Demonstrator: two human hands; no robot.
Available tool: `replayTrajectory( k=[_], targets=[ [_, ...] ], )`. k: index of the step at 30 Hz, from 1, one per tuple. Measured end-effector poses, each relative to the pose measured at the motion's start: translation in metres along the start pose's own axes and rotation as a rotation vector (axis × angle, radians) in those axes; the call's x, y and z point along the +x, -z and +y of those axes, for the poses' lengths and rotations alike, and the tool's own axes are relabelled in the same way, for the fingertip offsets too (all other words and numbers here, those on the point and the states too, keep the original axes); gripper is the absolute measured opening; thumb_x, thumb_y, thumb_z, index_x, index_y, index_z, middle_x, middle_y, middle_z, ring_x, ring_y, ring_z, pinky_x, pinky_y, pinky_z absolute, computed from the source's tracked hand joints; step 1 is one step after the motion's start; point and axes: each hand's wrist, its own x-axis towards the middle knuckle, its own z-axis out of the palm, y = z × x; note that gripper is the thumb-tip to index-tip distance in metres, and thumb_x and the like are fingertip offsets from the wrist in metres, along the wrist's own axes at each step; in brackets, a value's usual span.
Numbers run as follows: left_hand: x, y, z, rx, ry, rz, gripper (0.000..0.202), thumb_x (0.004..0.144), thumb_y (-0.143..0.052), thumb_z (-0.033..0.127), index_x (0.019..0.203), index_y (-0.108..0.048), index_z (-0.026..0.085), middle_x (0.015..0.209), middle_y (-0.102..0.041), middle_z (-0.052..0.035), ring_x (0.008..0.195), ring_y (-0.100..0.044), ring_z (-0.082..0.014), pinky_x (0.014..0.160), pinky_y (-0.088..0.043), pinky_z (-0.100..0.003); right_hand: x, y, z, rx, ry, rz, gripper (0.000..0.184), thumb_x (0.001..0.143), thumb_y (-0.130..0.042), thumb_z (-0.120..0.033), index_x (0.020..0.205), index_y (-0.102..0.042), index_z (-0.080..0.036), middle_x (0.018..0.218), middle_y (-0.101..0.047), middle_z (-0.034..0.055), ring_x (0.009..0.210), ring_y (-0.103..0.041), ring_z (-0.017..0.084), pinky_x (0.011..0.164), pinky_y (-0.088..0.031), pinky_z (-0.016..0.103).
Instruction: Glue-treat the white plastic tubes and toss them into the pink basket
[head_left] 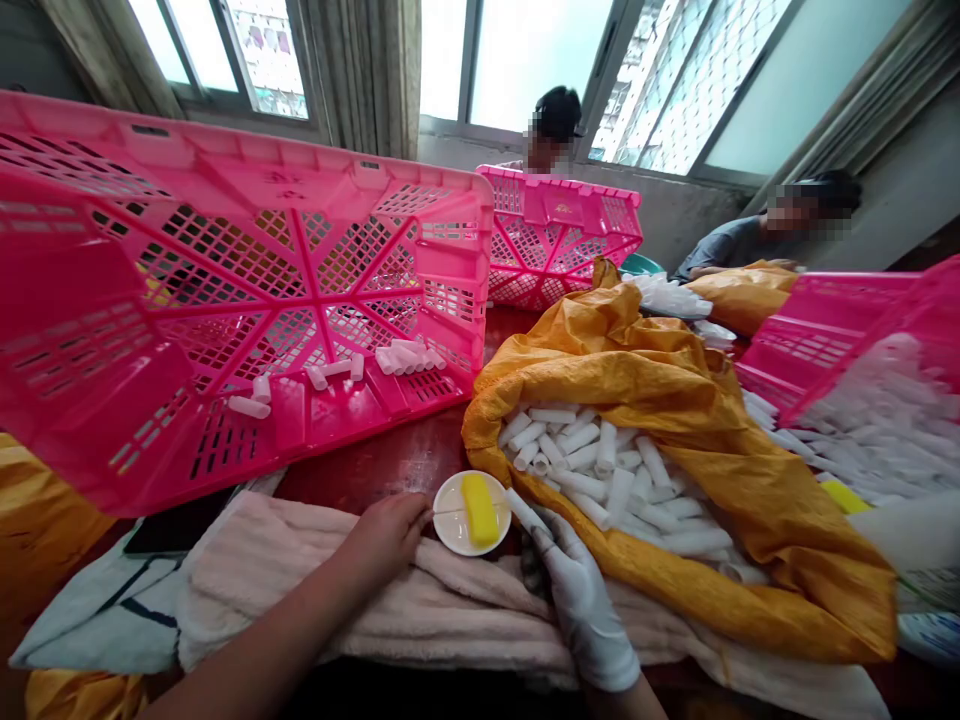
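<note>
At the plate (448, 498): left grip (386, 540) pinching a thin stick (456, 512), tip reaching the yellow block (480, 510).
Just beside it: gloved right grip (581, 600) closed narrow around a white tube (527, 513).

Hot-pink lattice crate (247, 270), golden-yellow sack (637, 400), white tubes (592, 470)

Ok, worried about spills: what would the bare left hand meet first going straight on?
The left hand would probably meet the rim of the small white plate first; its thin stick already reaches over it toward the yellow block. Depth is unclear.
</note>
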Motion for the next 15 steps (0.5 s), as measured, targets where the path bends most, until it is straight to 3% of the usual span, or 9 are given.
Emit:
replayTrajectory(
  k=[5, 9, 15],
  targets=[
    [0.0, 0.001, -0.001, -0.083, 0.029, 0.013, 0.024, 0.083, -0.035, 0.029, 0.067, -0.05, 0.019, 0.069, -0.056, -0.0006, 0.068, -0.051, -0.0132, 0.062, -0.037, -0.022, 0.001, -0.001, 0.004, -0.07, 0.015, 0.033, 0.045, 0.073, -0.059, -0.043, 0.111, -0.051, -0.02, 0.052, -0.044, -0.0058, 0.038, -0.033, 0.006, 0.034, -0.025, 0.016],
    [0.0, 0.002, -0.002, -0.125, 0.004, 0.033, 0.022, 0.082, -0.036, 0.028, 0.069, -0.052, 0.019, 0.07, -0.056, -0.0005, 0.068, -0.051, -0.0131, 0.063, -0.038, -0.023, -0.002, 0.0, 0.003, 0.023, 0.025, 0.047, 0.045, 0.07, -0.062, -0.044, 0.107, -0.051, -0.02, 0.051, -0.044, -0.0064, 0.038, -0.035, 0.006, 0.035, -0.027, 0.016],
    [-0.003, 0.004, -0.004, -0.133, -0.024, 0.137, 0.021, 0.083, -0.036, 0.03, 0.074, -0.053, 0.019, 0.074, -0.056, -0.0018, 0.073, -0.052, -0.0143, 0.067, -0.04, -0.025, -0.014, 0.012, 0.003, 0.176, 0.047, -0.08, 0.041, 0.068, -0.065, -0.04, 0.105, -0.053, -0.027, 0.06, -0.054, -0.0047, 0.039, -0.038, 0.006, 0.036, -0.028, 0.018]
  ],
)
